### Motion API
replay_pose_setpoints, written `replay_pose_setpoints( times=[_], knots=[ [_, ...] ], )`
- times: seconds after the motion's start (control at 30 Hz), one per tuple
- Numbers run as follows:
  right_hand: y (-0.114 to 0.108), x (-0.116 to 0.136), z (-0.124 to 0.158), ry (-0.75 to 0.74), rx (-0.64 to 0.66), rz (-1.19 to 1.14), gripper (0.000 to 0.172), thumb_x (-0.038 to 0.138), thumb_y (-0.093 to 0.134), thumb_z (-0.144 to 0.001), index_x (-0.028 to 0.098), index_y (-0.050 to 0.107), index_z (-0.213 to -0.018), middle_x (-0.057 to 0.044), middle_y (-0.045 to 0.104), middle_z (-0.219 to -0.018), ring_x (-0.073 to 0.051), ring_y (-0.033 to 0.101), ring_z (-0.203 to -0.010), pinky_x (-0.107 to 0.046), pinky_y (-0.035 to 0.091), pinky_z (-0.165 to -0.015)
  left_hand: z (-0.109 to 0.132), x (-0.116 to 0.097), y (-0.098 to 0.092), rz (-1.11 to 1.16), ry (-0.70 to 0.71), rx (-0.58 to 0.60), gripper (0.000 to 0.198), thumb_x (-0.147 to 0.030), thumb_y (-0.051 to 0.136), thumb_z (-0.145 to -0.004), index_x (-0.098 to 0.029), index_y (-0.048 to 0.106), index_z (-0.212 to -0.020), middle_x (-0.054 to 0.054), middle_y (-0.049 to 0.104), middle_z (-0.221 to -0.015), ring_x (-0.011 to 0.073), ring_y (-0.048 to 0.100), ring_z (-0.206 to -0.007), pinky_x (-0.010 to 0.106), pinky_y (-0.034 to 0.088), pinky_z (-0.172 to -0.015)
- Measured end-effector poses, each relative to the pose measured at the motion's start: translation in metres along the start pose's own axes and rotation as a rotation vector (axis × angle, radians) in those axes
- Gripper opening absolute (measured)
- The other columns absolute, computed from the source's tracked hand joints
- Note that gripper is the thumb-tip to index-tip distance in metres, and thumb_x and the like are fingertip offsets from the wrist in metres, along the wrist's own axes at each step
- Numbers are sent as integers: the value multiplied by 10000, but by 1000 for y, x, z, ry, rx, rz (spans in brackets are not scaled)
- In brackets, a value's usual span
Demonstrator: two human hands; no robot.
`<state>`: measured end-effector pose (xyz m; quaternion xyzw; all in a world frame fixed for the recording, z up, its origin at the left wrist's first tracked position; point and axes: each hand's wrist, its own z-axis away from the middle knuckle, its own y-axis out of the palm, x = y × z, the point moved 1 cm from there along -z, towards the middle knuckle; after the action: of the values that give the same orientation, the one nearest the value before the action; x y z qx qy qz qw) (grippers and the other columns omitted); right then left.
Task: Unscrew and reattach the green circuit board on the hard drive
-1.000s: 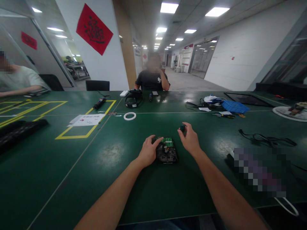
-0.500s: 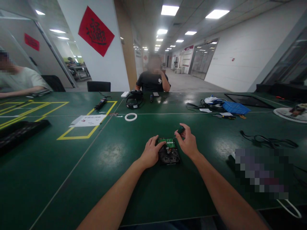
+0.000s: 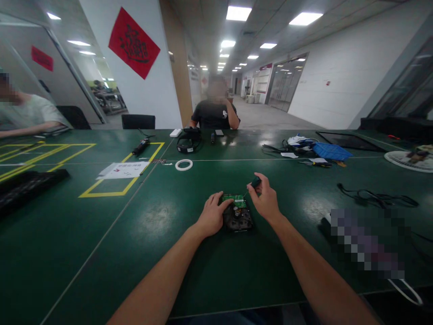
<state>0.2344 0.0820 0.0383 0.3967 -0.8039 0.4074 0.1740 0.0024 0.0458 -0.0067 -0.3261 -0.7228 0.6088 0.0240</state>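
A hard drive [image 3: 238, 221] lies on the green table, its green circuit board facing up at the far end. My left hand [image 3: 212, 214] grips it from the left, the thumb over the board and the fingers along the far left edge. Between the thumb and fingers of my right hand [image 3: 265, 198] is the dark handle of a small screwdriver [image 3: 256, 182]. Its thin shaft slants down to the left, with the tip close to the board's right end; whether it touches a screw is too small to tell.
A white tape roll [image 3: 184, 164] and paper sheets [image 3: 123, 170] lie ahead left. A blue tray [image 3: 332, 152], pliers [image 3: 318, 164] and a black cable [image 3: 375, 198] are on the right. A person in a dark shirt [image 3: 214, 113] sits opposite; another sits far left.
The view has shifted very slightly. Both hands, the hard drive and the screwdriver keep nearly the same places; the screwdriver's shaft shows a little more clearly.
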Motion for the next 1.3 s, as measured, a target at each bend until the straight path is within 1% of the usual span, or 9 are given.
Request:
replay_pose_setpoints(
  times=[0.13,0.27,0.33,0.5,0.67,0.8,1.0,1.2,1.3],
  knots=[
    [-1,6,0,-77,-24,86,571,417,571,-956,251,418,-1481,-89,715,-1078,-234,714,-814,-443,608,-822,0,1,2,5,-3,-6,731,-34,552,-813,-332,472,-1476,89,258,-1610,326,218,-1476,554,252,-1183],
    [-1,11,0,-169,-82,125,531,340,503,-994,249,394,-1506,-121,661,-1265,-248,709,-981,-458,585,-923,-1,1,4,9,-10,2,746,-28,566,-803,-334,469,-1476,88,246,-1617,332,218,-1477,554,262,-1178],
    [1,11,-1,-174,-127,105,517,337,523,-989,235,410,-1483,-123,669,-1251,-249,709,-1000,-448,596,-911,-1,1,4,4,-7,1,738,-32,567,-806,-334,472,-1473,89,247,-1613,329,223,-1475,550,261,-1180],
    [4,7,0,-152,-211,54,448,381,642,-933,216,512,-1328,-101,700,-1115,-225,725,-888,-405,635,-807,-1,0,3,0,-2,-9,717,-33,558,-810,-312,485,-1467,107,265,-1598,323,233,-1472,540,256,-1183],
    [4,7,-2,-191,-227,39,401,324,589,-962,210,512,-1339,-120,679,-1199,-221,717,-977,-407,631,-859,0,-1,1,-10,-9,-6,724,-36,557,-813,-324,476,-1472,102,265,-1599,319,242,-1470,539,279,-1174],
    [3,8,-4,-232,-283,87,356,321,628,-940,220,549,-1272,-116,662,-1194,-219,709,-943,-409,639,-814,0,-2,0,1,-16,-1,724,-34,549,-816,-329,478,-1473,97,263,-1606,322,233,-1476,542,272,-1177],
    [1,7,-6,-294,-294,103,332,280,604,-944,219,522,-1260,-138,613,-1285,-239,669,-1065,-417,636,-819,-1,-1,1,2,-18,1,704,-51,566,-818,-332,499,-1460,97,269,-1604,330,245,-1468,546,281,-1170],
    [-7,9,-9,-314,-262,141,263,289,640,-919,233,566,-1166,-106,634,-1135,-220,663,-937,-401,623,-800,-1,1,3,-5,-9,-9,720,-33,551,-814,-336,490,-1465,95,268,-1602,318,241,-1471,532,280,-1176],
    [-10,10,-10,-313,-227,120,277,250,607,-920,232,547,-1189,-111,620,-1200,-218,658,-971,-387,615,-815,-1,1,3,7,-14,-7,739,-18,552,-802,-341,490,-1464,87,266,-1608,316,239,-1471,533,270,-1181]
  ],
)
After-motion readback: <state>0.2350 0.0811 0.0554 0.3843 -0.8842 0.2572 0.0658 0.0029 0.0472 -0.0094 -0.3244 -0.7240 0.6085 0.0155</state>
